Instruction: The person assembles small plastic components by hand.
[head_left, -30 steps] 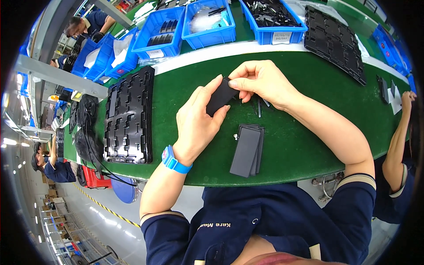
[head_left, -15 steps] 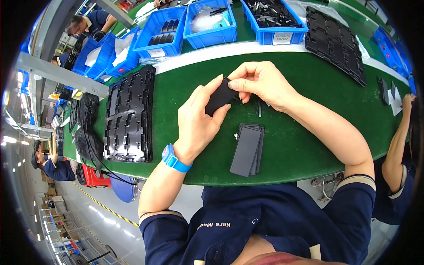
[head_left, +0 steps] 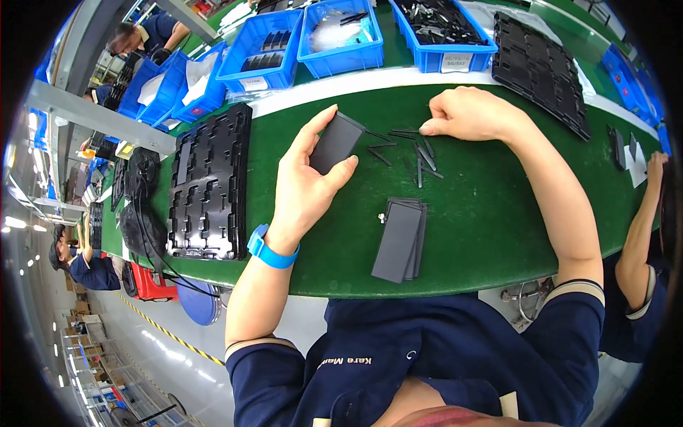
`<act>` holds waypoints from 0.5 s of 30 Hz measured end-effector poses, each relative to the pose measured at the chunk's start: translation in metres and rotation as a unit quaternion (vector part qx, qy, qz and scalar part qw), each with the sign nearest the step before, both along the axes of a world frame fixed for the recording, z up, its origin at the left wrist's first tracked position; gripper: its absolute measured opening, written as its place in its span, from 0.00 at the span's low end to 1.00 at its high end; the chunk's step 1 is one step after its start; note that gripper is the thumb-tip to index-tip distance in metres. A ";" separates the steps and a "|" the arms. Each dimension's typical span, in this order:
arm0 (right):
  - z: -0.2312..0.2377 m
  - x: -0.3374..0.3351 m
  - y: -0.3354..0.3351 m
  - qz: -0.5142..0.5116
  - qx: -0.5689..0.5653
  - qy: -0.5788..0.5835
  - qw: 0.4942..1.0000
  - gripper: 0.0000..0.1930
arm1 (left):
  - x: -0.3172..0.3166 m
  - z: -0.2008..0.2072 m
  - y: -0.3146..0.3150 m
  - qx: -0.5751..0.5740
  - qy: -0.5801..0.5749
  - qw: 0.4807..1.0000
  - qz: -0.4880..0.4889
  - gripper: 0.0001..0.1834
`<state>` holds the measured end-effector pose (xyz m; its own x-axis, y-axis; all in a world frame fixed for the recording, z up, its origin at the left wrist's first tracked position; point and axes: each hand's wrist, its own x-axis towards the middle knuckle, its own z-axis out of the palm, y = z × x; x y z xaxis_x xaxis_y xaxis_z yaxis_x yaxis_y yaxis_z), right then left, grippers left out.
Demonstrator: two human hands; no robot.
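Observation:
My left hand (head_left: 307, 165) grips a flat dark grey rectangular panel (head_left: 337, 144) by its edges, thumb on one side and fingers on the other, tilted above the green table. My right hand (head_left: 469, 116) is closed, its thumb and fingertips down at the end of a few thin black strips (head_left: 404, 133). Whether a strip is between those fingertips is hidden. More loose strips (head_left: 420, 167) lie scattered between the hands. Closer to me, a slightly fanned stack of similar dark panels (head_left: 397, 242) rests on the table, a tiny pale bit (head_left: 382, 218) at its left edge.
Left of my left arm stands a stack of black moulded trays (head_left: 208, 185), with black cables (head_left: 142, 213) beyond it. Blue bins (head_left: 445, 57) line the back, one full of black strips. Another black tray (head_left: 537, 71) lies back right. A co-worker's arm (head_left: 640, 220) is at far right.
My right hand has left the panel and moved right to the loose strips. My left hand keeps the panel, shifted slightly left and turned to show its broad face.

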<state>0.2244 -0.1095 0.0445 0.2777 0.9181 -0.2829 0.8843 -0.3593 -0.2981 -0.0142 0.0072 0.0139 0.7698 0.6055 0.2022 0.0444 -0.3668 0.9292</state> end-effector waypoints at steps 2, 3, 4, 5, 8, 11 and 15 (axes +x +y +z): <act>-0.003 -0.003 0.001 0.004 0.013 0.009 1.000 0.21 | 0.001 -0.003 0.001 0.014 -0.005 1.000 -0.001 0.34; -0.004 -0.005 0.001 0.009 0.027 0.018 0.999 0.21 | 0.001 -0.004 0.002 0.029 -0.010 1.000 -0.001 0.33; -0.003 -0.008 0.002 0.014 0.026 0.021 0.999 0.20 | 0.001 -0.003 0.001 0.029 -0.011 1.000 0.000 0.33; -0.003 -0.010 0.002 0.014 0.026 0.020 0.999 0.20 | 0.001 -0.003 0.001 0.029 -0.008 1.000 -0.001 0.33; -0.007 -0.014 0.002 0.031 0.033 0.015 0.999 0.19 | 0.001 -0.003 0.001 0.038 -0.006 0.999 -0.001 0.33; -0.014 -0.019 0.002 0.019 0.127 0.026 0.991 0.17 | 0.001 -0.004 0.000 0.061 -0.010 0.998 0.001 0.33; -0.016 -0.036 0.011 -0.011 0.230 0.414 0.881 0.17 | 0.002 -0.006 -0.004 0.120 0.002 0.993 0.010 0.33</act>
